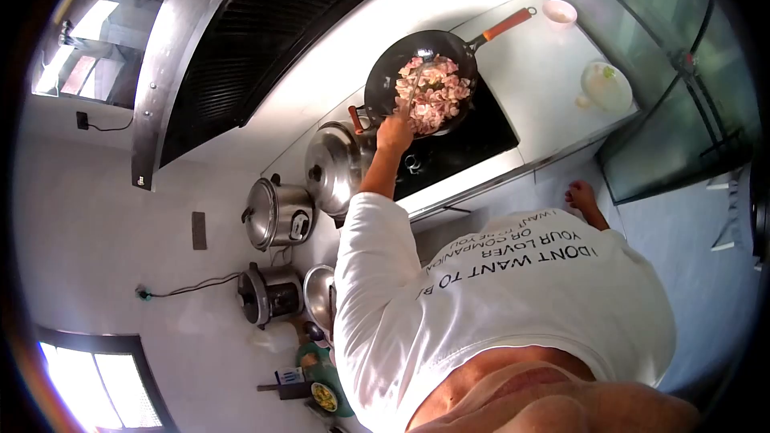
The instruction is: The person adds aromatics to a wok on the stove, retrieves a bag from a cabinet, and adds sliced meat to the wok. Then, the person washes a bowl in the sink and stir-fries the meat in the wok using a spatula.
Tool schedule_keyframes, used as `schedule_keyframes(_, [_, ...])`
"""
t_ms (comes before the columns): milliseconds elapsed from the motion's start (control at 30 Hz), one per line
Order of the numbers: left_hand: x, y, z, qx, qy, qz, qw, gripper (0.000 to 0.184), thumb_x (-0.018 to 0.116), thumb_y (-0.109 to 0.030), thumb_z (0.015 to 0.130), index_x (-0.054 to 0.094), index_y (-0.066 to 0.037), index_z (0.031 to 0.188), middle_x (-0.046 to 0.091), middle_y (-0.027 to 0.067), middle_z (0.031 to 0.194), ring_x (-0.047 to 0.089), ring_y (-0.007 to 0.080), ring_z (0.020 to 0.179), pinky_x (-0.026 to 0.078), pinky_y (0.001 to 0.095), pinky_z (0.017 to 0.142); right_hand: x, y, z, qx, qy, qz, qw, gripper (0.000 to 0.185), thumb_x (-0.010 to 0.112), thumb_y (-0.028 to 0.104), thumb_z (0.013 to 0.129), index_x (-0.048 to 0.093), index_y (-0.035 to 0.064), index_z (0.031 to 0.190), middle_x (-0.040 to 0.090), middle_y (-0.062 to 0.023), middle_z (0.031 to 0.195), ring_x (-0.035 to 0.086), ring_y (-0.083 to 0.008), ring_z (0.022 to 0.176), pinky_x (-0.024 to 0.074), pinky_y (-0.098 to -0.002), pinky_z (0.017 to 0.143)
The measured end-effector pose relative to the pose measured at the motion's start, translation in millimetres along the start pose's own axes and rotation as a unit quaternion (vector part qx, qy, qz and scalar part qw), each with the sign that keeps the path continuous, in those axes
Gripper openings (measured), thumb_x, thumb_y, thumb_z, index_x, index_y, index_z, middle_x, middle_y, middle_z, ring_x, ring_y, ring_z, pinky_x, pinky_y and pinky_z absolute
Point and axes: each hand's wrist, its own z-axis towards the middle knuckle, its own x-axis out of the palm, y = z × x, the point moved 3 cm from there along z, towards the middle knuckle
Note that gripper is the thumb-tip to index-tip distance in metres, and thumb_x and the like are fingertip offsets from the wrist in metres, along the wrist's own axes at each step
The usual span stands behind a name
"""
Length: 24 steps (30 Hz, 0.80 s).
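Observation:
A black wok (383, 84) sits on the black glass cooktop (489, 130), with sliced pinkish meat (439, 96) inside. Over the wok's near left rim, my left hand (395, 131) is closed around the handle of a spatula (415, 80). The spatula's far end reaches into the meat, which partly hides it. One orange wok handle (509, 24) points toward the back right; the other orange grip (355, 119) is beside my left wrist. My right hand (581, 193) hangs low by my side, away from the counter, fingers curled in with nothing visible in them.
Left of the wok stand a large lidded steel pot (330, 162), a rice cooker (277, 212) and another cooker (273, 293). A pink bowl (559, 13) and a pale plate (607, 88) rest on the right counter. A range hood (241, 40) hangs above; a glass door (650, 144) stands right.

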Motion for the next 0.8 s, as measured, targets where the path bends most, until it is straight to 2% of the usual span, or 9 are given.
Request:
schedule_keyframes(167, [-105,15,-66,-0.026,0.124,-0.052,0.991,0.042,0.054,-0.013,0.073,0.054,-0.01,0.115,0.061,0.0208,0.084,0.059,0.0365,0.08,0.048,0.0428,0.072,-14,-25,12,0.025,-0.039,0.01,0.999,0.013,0.049,0.01,0.081,0.052,0.0043,0.093,0.057,-0.0087,0.071,0.056,-0.0163,0.055,0.044,-0.0281,0.043])
schedule_keyframes(300, [-156,33,-109,0.078,0.052,-0.071,0.993,0.046,0.058,-0.014,0.07,0.054,-0.01,0.116,0.06,0.0212,0.093,0.059,0.036,0.084,0.047,0.0421,0.074,-31,-60,17,0.036,-0.044,0.07,0.996,0.009,0.048,0.011,0.082,0.054,0.0058,0.088,0.056,-0.008,0.065,0.055,-0.0174,0.053,0.0428,-0.0284,0.041])
schedule_keyframes(367, [-140,20,-112,-0.006,0.11,-0.002,0.994,0.045,0.058,-0.014,0.07,0.055,-0.013,0.115,0.061,0.0216,0.088,0.059,0.0374,0.082,0.047,0.0431,0.072,-42,-40,20,0.021,-0.062,0.102,0.993,0.011,0.05,0.016,0.083,0.055,0.0063,0.083,0.057,-0.007,0.065,0.056,-0.0173,0.055,0.0442,-0.0293,0.043])
schedule_keyframes(467, [-63,6,-101,-0.046,0.052,-0.009,0.998,0.047,0.06,-0.012,0.069,0.056,-0.017,0.115,0.061,0.0226,0.079,0.059,0.0391,0.076,0.047,0.0453,0.068,-55,35,16,-0.011,-0.07,0.125,0.99,0.017,0.05,0.021,0.086,0.055,0.0067,0.079,0.059,-0.0049,0.067,0.055,-0.0134,0.054,0.0441,-0.0265,0.045])
schedule_keyframes(567, [-5,-5,-100,-0.074,0.032,-0.035,0.996,0.052,0.06,-0.011,0.07,0.049,-0.014,0.121,0.06,0.023,0.092,0.059,0.0377,0.08,0.047,0.0449,0.069,-77,85,53,-0.081,-0.093,0.21,0.97,0.015,0.05,0.022,0.087,0.051,0.0075,0.087,0.059,-0.0059,0.073,0.055,-0.013,0.057,0.0458,-0.0264,0.047])
schedule_keyframes(600, [13,-4,-103,-0.087,0.04,-0.107,0.99,0.056,0.061,-0.013,0.071,0.045,-0.011,0.125,0.059,0.0227,0.098,0.06,0.0363,0.083,0.047,0.0447,0.07,-83,102,59,-0.059,-0.115,0.242,0.962,0.015,0.051,0.023,0.087,0.05,0.0075,0.09,0.059,-0.0062,0.075,0.055,-0.0134,0.058,0.0468,-0.0264,0.05])
schedule_keyframes(700, [18,-29,-112,-0.209,0.085,-0.273,0.935,0.063,0.062,-0.015,0.073,0.037,-0.005,0.13,0.064,0.0139,0.08,0.062,0.0253,0.066,0.049,0.0355,0.059,-101,141,73,-0.015,-0.146,0.313,0.938,0.02,0.052,0.025,0.088,0.05,0.0073,0.097,0.058,-0.0073,0.08,0.057,-0.0148,0.064,0.0493,-0.0264,0.057])
schedule_keyframes(733, [27,-25,-114,-0.18,0.056,-0.267,0.945,0.064,0.063,-0.016,0.074,0.036,-0.003,0.131,0.063,0.0114,0.072,0.061,0.0206,0.06,0.048,0.0315,0.055,-113,135,89,-0.011,-0.134,0.319,0.938,0.022,0.052,0.026,0.088,0.05,0.0071,0.099,0.058,-0.0078,0.083,0.057,-0.0156,0.067,0.0498,-0.0264,0.059])
schedule_keyframes(800, [11,-49,-121,-0.203,-0.017,-0.236,0.95,0.063,0.064,-0.015,0.074,0.036,-0.002,0.13,0.063,0.0158,0.09,0.062,0.0273,0.078,0.048,0.0329,0.067,-137,105,149,-0.04,-0.076,0.361,0.929,0.029,0.052,0.029,0.088,0.05,0.0066,0.106,0.058,-0.009,0.089,0.058,-0.0184,0.077,0.0503,-0.0274,0.064])
